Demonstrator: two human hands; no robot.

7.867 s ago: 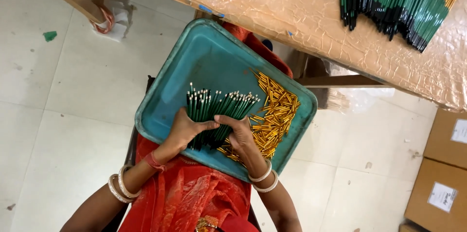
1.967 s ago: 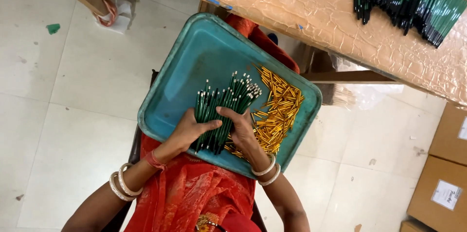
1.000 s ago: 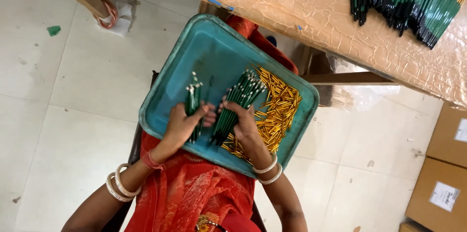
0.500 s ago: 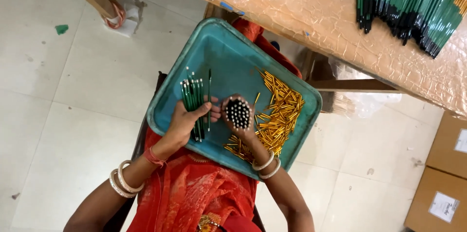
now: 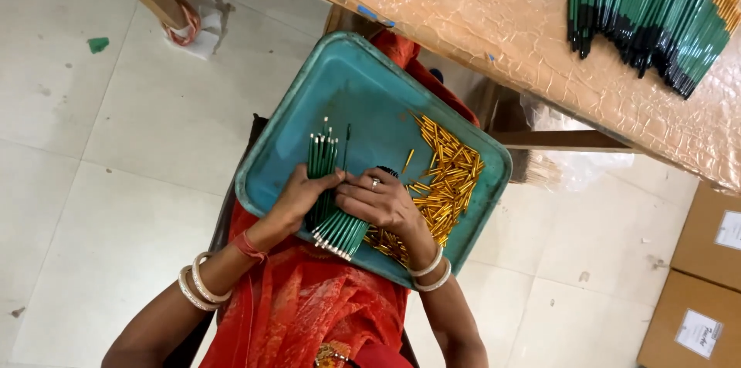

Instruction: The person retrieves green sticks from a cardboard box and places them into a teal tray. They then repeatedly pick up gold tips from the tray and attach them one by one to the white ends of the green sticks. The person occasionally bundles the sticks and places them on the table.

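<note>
Left hand grips an upright bunch of green sticks; right hand clasps a second green bundle over the teal tray

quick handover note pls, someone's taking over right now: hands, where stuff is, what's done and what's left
Left hand: gripping a small upright bunch of green sticks on the teal tray.
Right hand: closed over a second, tilted green bundle, pale tips toward the lap.
Gold caps: loose pile on the tray's right side.
Done: a big pile of green sticks lies on the table.
Left: both bundles in hand and the gold pile, by the look of it.
</note>
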